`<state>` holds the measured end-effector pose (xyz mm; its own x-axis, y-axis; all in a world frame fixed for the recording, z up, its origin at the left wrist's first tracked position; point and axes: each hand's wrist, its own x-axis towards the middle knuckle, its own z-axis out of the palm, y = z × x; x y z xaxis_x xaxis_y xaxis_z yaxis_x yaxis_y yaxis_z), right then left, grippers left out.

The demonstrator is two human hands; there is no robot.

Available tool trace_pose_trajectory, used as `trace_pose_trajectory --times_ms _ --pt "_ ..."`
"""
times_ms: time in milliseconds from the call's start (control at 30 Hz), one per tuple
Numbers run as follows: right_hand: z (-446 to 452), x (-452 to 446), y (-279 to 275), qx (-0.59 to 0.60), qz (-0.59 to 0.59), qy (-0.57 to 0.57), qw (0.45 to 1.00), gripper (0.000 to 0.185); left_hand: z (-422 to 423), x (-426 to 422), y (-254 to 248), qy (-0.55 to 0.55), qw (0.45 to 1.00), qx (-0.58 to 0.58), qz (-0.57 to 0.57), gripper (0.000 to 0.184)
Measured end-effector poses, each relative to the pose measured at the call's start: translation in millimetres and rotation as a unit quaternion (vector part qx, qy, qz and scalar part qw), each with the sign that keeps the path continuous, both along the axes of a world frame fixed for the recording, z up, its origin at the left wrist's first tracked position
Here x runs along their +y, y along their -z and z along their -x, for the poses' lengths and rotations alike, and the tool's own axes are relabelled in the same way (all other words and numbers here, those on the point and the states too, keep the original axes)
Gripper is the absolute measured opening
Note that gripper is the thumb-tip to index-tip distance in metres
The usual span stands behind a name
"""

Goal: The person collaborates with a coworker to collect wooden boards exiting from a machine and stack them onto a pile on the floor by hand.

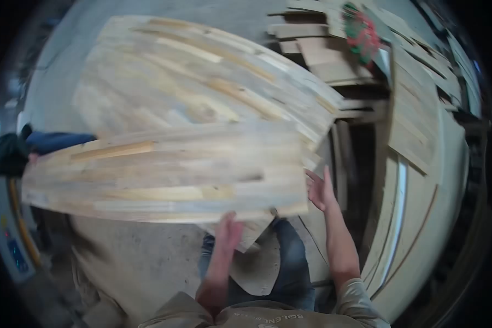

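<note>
A long panel of glued wooden strips [202, 169] lies across the middle, in front of me. My left hand [229, 230] is at its near edge, the fingertips overlapping the rim; blur hides how they are bent. By the panel's right end is my right hand [320, 190], thumb raised and apart from the fingers, palm turned toward the wood. Whether the fingertips touch that end, I cannot tell. Behind it a second, wider wooden panel [164, 71] slants across the view. A pale board corner [252, 234] shows under the near edge, between my legs.
At the far left, another person's dark sleeve [65, 141] reaches to the panel's left end. Stacked boards [333, 57] stand at the upper right, with a red and green bundle [361, 34] on them. A long pale surface [415, 218] with strips runs along my right.
</note>
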<state>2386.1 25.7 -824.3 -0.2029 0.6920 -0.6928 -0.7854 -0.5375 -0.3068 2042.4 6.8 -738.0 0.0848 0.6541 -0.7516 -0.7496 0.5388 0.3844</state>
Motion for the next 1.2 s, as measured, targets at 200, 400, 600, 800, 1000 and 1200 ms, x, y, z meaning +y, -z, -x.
trace_pose_trajectory --times_ms 200,400,600,800,1000,1200 --pt "95.2 -24.6 -138.4 0.042 0.085 -0.014 0.995 0.082 58.1 -90.7 -134.3 0.003 0.998 -0.055 -0.002 0.056" --pt "130.1 -63.2 -197.8 -0.002 0.063 -0.024 0.998 0.068 79.7 -131.4 -164.4 -0.031 0.996 -0.061 -0.054 0.057" --pt "103.8 -54.1 -190.1 0.046 -0.067 -0.071 0.994 0.070 44.1 -106.6 -164.3 -0.016 0.993 0.059 -0.098 0.057" --pt "236.2 -179.1 -235.6 -0.052 -0.155 -0.096 0.982 0.074 182.9 -230.6 -199.2 -0.016 0.983 0.110 -0.144 0.060" --pt "416.9 -206.3 -284.3 -0.092 -0.153 -0.117 0.977 0.074 374.3 -247.1 -181.0 -0.040 0.985 0.010 -0.169 0.058" --pt "466.6 -199.3 -282.0 -0.127 -0.133 -0.142 0.973 0.082 420.8 -236.4 -175.0 -0.005 0.990 0.027 -0.140 0.050"
